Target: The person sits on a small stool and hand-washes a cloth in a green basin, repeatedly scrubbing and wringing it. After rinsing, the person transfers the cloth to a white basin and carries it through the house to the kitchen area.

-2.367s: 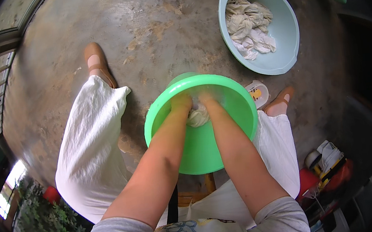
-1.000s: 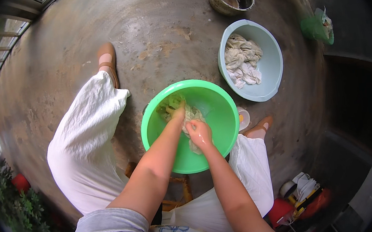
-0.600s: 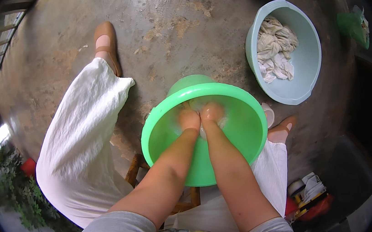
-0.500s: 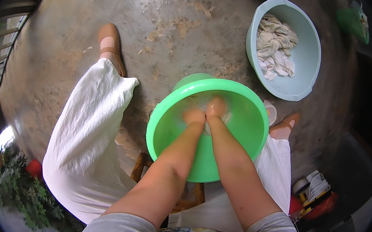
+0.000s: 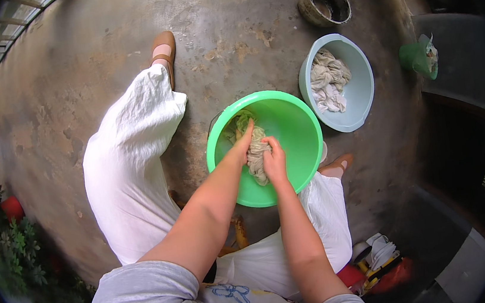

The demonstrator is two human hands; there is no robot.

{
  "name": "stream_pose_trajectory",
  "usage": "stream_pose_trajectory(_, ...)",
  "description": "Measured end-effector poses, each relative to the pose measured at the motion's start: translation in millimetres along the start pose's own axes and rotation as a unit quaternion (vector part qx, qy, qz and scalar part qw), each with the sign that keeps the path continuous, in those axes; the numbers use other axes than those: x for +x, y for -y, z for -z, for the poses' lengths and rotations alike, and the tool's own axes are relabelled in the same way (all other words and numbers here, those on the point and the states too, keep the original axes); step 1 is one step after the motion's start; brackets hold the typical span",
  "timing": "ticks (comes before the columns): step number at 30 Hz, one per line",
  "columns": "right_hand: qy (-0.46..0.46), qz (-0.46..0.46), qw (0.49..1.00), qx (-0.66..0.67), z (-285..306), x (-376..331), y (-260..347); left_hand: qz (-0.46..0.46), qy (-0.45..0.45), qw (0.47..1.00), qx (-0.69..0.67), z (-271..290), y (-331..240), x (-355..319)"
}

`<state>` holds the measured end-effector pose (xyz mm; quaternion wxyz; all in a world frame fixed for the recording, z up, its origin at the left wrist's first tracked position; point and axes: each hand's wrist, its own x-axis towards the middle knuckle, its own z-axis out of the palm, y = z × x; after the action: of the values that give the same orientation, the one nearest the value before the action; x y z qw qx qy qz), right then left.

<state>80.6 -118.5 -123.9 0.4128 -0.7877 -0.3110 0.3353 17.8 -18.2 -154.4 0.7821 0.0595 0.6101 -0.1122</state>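
Observation:
A twisted, wet beige cloth [image 5: 259,172] is bunched up inside the green bucket [image 5: 315,124] between my knees. My left hand [image 5: 245,141] is closed on the cloth's left side, its fingers pointing toward the far wall of the bucket. Opposite it, my right hand [image 5: 275,158] grips the bundle from the right, with the thumb side up. The far end of the cloth trails toward the bucket's far left, where it looks greenish and may lie in water. Part of the fingers of both hands is hidden by the folds.
Right of the bucket stands a pale blue basin [image 5: 358,97] holding crumpled, off-white cloths [image 5: 329,79]. Beyond it sits a dark, round pot [image 5: 322,8]. A small green bin [image 5: 417,58] is at the far right. Leafy plants [image 5: 19,243] and a red pot [image 5: 12,207] line the left.
Both hands have come up from the bottom of the bucket, lifting the cloth into plain sight. The view has shifted, so the blue basin and the pot appear farther in from the edges.

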Motion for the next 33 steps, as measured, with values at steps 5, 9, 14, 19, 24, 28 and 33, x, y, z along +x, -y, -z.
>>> stream_pose_trajectory(5,-0.081,0.036,0.974,-0.210,-31.4,-16.9,63.2,-0.072,0.206,0.957,-0.191,20.5,24.7,46.9)
stream_pose_trajectory(9,-0.196,0.015,0.943,-0.270,-46.9,42.3,32.9,-0.116,0.173,0.950,-0.232,19.9,23.1,34.1)
stream_pose_trajectory(14,-0.218,-0.231,0.937,-0.147,-24.4,69.4,-46.6,-0.313,-0.097,0.944,-0.037,-2.3,25.1,12.2)
stream_pose_trajectory(19,-0.294,-0.337,0.894,-0.035,-27.3,45.6,-60.3,-0.354,-0.289,0.857,0.239,-4.3,19.2,9.1)
stream_pose_trajectory(24,-0.118,-0.274,0.945,-0.136,-62.9,22.1,-101.2,-0.362,-0.294,0.759,0.454,-15.2,-0.6,46.6)
stream_pose_trajectory(28,-0.088,-0.410,0.898,-0.135,-80.5,29.4,-123.5,-0.315,-0.228,0.730,0.562,-14.3,-5.0,90.1)
stream_pose_trajectory(33,-0.112,-0.469,0.876,-0.023,-83.1,37.0,-129.0,-0.277,-0.234,0.686,0.631,-6.8,-3.3,126.5)
